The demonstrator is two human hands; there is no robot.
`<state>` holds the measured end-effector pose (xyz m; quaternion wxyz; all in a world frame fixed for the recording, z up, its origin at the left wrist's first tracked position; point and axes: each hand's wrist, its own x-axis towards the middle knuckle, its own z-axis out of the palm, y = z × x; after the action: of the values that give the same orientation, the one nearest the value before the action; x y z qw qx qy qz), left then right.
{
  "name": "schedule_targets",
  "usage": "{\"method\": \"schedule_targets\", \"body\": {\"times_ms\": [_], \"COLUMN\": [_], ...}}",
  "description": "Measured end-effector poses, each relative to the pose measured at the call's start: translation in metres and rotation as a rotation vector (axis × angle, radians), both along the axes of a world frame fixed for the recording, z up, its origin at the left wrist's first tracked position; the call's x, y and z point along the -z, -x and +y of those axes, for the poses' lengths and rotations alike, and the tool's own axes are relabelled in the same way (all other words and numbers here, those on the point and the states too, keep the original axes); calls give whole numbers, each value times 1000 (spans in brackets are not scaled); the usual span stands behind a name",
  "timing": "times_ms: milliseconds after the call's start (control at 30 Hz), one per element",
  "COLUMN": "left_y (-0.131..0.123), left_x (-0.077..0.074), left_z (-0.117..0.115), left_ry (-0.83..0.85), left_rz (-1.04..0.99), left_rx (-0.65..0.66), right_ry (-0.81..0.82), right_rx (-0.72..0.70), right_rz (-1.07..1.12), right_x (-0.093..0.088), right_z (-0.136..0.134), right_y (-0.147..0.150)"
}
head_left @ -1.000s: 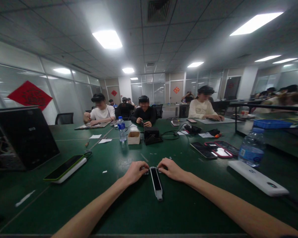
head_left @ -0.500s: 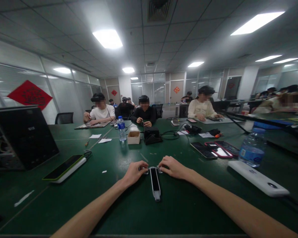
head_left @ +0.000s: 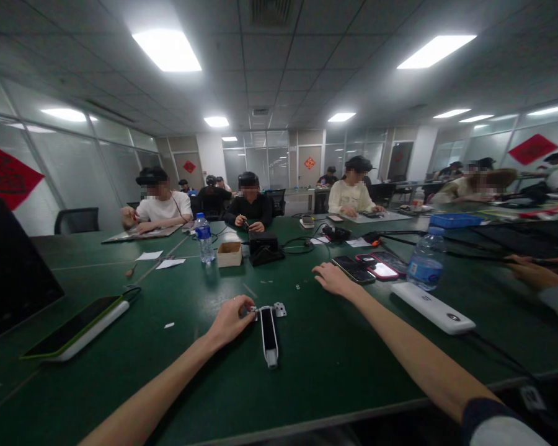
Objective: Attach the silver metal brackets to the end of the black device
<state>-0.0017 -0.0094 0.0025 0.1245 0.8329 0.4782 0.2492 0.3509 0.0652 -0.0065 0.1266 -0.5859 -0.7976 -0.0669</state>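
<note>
The left hand (head_left: pixel 230 321) holds a pinching grip on the upper end of a slim black-and-white device (head_left: pixel 268 337), which lies at lower centre of the green surface (head_left: pixel 307 384). A small metal hinge (head_left: pixel 280 310) sits just beside it. The right hand (head_left: pixel 335 279) lies open, well apart.

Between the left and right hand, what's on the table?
Head view: going from the left hand toward the right hand, a slim black-and-white device, a small metal hinge-like plate, then a tiny metal bit.
</note>
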Motion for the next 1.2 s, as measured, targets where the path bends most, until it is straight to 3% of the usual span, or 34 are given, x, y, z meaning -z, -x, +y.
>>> {"method": "schedule_targets", "body": {"times_ms": [133,333,500,667,933,1200], "left_y": [0,-2,-3,-2,-4,-3], "left_x": [2,0,1,2,3,4], "left_z": [1,0,0,-1,0,0], "left_ry": [-11,0,10,9,-26,-38], "left_rz": [26,25,45,49,57,65], "left_rx": [8,20,30,45,41,46], "right_ry": [25,92,64,11,191,211], "right_rx": [45,-158,-97,-119,-301,-269], "right_rz": [5,52,17,135,473,504], "right_x": [3,2,-3,-13,-21,-27], "right_z": [5,2,-6,-25,-71,-80], "right_y": [8,22,33,52,110,118]}}
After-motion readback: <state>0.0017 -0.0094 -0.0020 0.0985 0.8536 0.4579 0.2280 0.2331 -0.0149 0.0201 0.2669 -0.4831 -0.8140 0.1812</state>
